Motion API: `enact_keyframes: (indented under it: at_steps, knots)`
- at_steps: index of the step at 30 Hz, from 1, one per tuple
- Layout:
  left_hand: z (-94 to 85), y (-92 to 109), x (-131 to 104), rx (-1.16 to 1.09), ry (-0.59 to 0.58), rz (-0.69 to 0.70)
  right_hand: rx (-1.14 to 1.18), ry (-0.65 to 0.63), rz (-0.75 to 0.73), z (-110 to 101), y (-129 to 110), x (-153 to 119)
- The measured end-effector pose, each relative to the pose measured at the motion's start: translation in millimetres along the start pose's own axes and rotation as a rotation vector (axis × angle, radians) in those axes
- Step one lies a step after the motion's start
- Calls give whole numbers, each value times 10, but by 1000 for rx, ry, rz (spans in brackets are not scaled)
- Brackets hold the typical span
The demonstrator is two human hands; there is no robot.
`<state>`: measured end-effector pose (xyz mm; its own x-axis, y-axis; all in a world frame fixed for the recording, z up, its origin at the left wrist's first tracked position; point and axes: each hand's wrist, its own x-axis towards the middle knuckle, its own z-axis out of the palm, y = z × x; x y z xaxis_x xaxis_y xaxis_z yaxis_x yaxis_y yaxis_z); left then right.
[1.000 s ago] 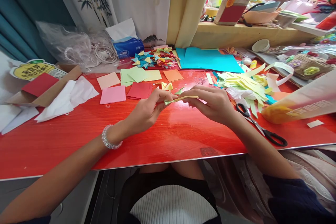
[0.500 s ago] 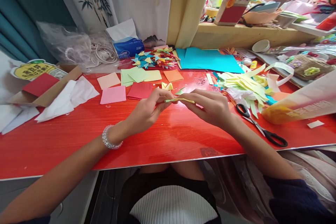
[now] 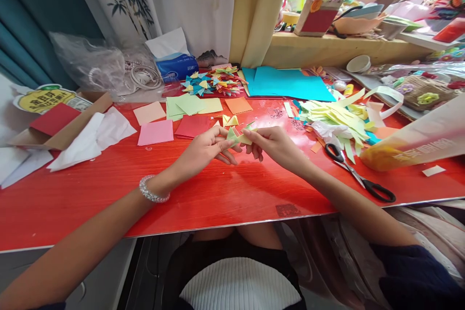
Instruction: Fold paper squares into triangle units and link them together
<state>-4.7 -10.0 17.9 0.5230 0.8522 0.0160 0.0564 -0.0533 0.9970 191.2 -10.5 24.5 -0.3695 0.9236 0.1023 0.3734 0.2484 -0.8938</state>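
Between my hands, above the red table (image 3: 232, 193), is a small piece of folded light green and pale yellow paper (image 3: 233, 137). My left hand (image 3: 209, 147) pinches its left part between thumb and fingers. On its right part, the thumb and forefinger of my right hand (image 3: 271, 143) are closed. Just behind the hands lies a small yellow folded paper piece (image 3: 230, 120). Red paper squares (image 3: 192, 125) sit left of it, with pink squares (image 3: 155, 133), green squares (image 3: 187, 104) and orange squares (image 3: 238, 105) around.
Black-handled scissors (image 3: 358, 173) lie at the right, beside a heap of pale green paper strips (image 3: 330, 118). Folded pieces (image 3: 214, 81) and blue sheets (image 3: 286, 85) are at the back. A cardboard box (image 3: 83, 118) and white tissue (image 3: 94, 140) stand left, a plastic bag (image 3: 417, 138) right.
The folded paper was held flat and edge-on; now it is tilted with pointed flaps showing. My right hand has turned and drawn its fingers into a pinch, and my left fingers have spread lower.
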Motion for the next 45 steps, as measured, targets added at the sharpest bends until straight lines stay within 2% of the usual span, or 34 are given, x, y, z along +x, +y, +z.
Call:
enact_keyframes:
  at_steps: [6, 13, 26, 30, 33, 38, 45]
  knots:
    - [-31, -58, 35, -42, -9, -92, 51, 88, 47, 137, 102, 30]
    - [-19, -141, 71, -49, -39, -129, 120, 158, 70, 282, 238, 56]
    - [37, -306, 81, -34, 13, -136, 233, 89, 104, 399, 342, 54]
    - [14, -344, 95, -10, -15, -141, 218, 73, 101, 395, 340, 49]
    - [-8, -359, 107, 1, -37, -134, 216, 48, 124, 378, 326, 49]
    - [-12, -363, 120, -4, 16, -139, 290, -23, 131, 363, 334, 72]
    - [0, -342, 94, 26, 7, -139, 253, -36, 137, 365, 315, 62]
